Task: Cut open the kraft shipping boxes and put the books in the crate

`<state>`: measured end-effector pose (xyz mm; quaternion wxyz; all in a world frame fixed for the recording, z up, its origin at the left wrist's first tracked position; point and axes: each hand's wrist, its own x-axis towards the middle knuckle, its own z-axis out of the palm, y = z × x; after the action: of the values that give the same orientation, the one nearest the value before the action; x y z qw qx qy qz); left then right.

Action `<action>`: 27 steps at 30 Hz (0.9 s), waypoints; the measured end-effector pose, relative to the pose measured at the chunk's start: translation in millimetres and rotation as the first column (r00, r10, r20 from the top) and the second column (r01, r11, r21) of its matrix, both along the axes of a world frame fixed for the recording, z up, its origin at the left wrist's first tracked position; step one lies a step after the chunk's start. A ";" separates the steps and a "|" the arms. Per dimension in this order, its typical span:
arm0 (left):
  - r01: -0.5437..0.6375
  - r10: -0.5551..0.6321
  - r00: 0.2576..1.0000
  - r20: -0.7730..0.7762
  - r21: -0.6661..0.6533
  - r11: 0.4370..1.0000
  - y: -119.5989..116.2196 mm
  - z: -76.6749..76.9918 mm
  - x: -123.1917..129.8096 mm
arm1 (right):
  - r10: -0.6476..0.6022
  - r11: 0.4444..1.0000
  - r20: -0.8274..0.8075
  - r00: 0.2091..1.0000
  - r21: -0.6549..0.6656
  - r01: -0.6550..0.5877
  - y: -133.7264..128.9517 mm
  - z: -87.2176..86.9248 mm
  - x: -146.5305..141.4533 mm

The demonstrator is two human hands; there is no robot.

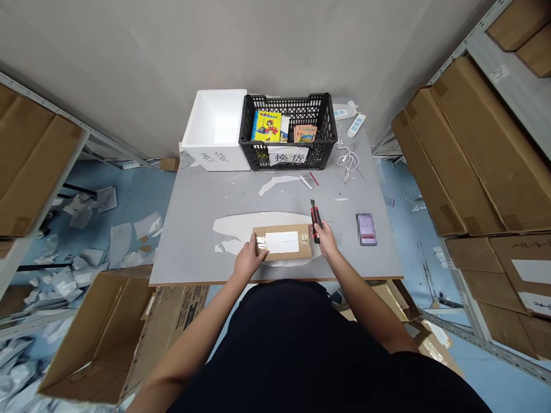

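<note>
A flat brown cardboard box with a white label and clear tape at its ends lies on the table near the front edge. My left hand grips its left end, thumb on top. In my right hand is a red and black box cutter, its blade end pointing away from me. The cutter is just beside the right end of the box; whether they touch I cannot tell.
Behind stand a white foam bin and a black crate holding books. A phone lies right, near a white cable and power strips. Shelves with cartons flank the table. An open carton stands lower left.
</note>
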<state>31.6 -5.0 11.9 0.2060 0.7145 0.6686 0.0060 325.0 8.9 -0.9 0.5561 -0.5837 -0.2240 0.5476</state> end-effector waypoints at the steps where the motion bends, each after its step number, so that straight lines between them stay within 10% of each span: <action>1: 0.004 -0.004 1.000 -0.008 0.023 1.000 -4.3 0.4 1.6 | 0.036 0.999 -0.020 0.999 0.006 -0.036 4.9 1.1 6.1; 10: 0.442 -0.439 0.897 -0.056 0.179 0.879 30.0 -2.2 35.0 | 0.204 0.973 0.158 0.966 -0.139 -0.183 -44.1 0.5 46.3; 27: 0.472 -0.473 0.880 -0.030 0.161 0.867 55.2 -12.5 42.9 | 0.359 0.907 0.074 0.930 -0.262 -0.329 -93.9 10.2 60.9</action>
<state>74.6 50.2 -0.6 0.1452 0.8707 0.4697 0.0140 385.9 -85.0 9.4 0.3595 -0.6312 -0.2874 0.6242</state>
